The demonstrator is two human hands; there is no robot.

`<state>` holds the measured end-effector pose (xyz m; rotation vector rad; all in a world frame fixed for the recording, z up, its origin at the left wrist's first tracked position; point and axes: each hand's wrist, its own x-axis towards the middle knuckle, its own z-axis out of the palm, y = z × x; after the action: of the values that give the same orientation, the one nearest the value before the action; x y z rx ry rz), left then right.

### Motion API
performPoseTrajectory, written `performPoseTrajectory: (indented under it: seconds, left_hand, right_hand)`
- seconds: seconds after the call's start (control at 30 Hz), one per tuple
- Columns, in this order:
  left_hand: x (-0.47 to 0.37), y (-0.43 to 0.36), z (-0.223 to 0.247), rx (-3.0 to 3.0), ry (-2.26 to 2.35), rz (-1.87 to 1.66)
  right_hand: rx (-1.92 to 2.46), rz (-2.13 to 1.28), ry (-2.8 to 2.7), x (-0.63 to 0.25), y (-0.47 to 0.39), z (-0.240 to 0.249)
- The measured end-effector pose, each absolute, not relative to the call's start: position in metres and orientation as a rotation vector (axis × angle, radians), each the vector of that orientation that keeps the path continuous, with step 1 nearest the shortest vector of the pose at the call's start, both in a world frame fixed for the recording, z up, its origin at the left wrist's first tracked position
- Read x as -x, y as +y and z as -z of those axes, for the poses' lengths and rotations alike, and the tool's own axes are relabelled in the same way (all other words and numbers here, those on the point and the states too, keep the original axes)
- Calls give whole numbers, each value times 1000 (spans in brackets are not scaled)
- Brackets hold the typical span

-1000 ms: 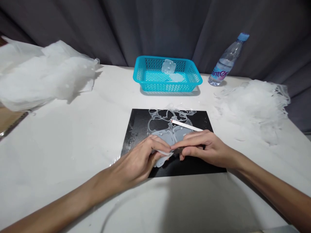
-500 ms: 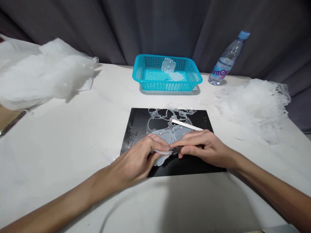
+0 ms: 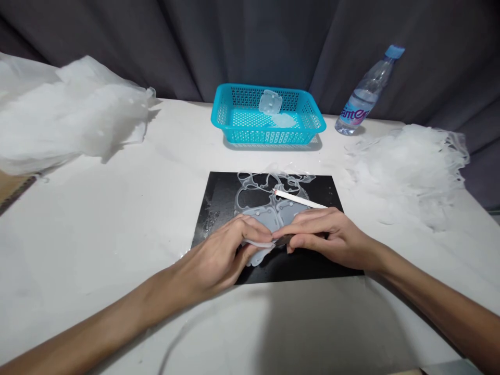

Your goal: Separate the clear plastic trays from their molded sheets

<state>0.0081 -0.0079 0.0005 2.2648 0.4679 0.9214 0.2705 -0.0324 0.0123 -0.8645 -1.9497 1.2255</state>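
Two loose pieces (image 3: 270, 102) lie in blue basket (image 3: 250, 136) near worktop's (image 3: 117, 224) back edge; plastic sheet (image 3: 277, 217), panels (image 3: 262, 215) apparently unseparated, is pinched by left hand (image 3: 224, 247), right hand (image 3: 332, 233) pinching dark tool (image 3: 284, 240).

A small handwork station, whether home or workshop unclear: a white table (image 3: 128, 208) stands before a dark curtain (image 3: 253, 47), a cut-out plastic sheet (image 3: 267, 217) on its black mat (image 3: 320, 265). From the mat, a blue basket (image 3: 244, 136) of plastic pieces (image 3: 270, 102) sits at 12 o'clock, a heap of scraps (image 3: 410, 164) at 2, a milky plastic pile (image 3: 70, 117) at 10.
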Motion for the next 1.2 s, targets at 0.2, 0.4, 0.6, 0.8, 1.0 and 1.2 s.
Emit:
performPoseTrajectory:
  seconds: [0.2,0.4,0.6,0.8,1.0,1.2]
  left_hand:
    - [-9,-8,-1,-2247,477,-923]
    - [-9,-7,-1,-2254,499,-928]
    - [-8,-8,0,-2240,548,-890]
    - [-8,-7,4,-2231,590,-841]
    - [-6,-6,8,-2283,592,-799]
    - [-5,-5,9,-2317,552,-832]
  right_hand:
    - [896,-1220,-1955,-271,-33,-12]
    - [956,-1257,-1878,-280,-29,-15]
    - [993,-1343,-1760,-269,-38,-19]
    - [1054,-1218,-1601,-245,-50,-7]
    - [1012,-1106,-1713,-249,-49,-5]
    - [914,-1309,-1727,-263,-45,-15]
